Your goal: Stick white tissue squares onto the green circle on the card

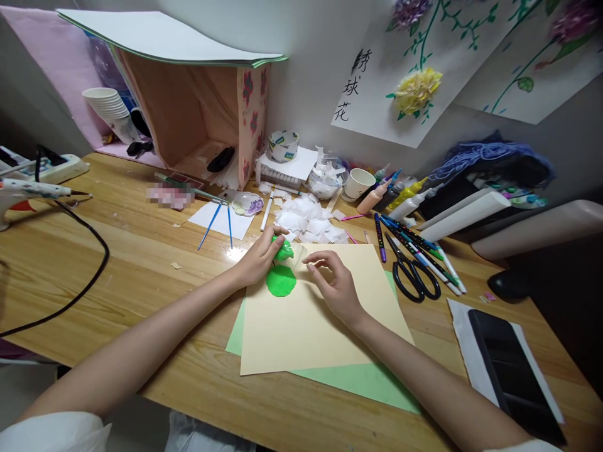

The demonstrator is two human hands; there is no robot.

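My left hand is closed around a glossy bright green lump, which looks like soft clay in clear plastic; the fingers partly cover it. A pale see-through piece, like plastic film, sticks out to its right. Beside that film my right hand hovers with curved fingers, thumb and fingertips slightly apart. Just below the left hand, a flat, round green disc lies on a cream sheet of paper. Under this sheet, a light green sheet shows at the edges.
Torn white paper pieces lie behind my hands. Black scissors and several pens are at the right, near a black case. Paint bottles and a paper cup stand behind. A glue gun and its cable occupy the left.
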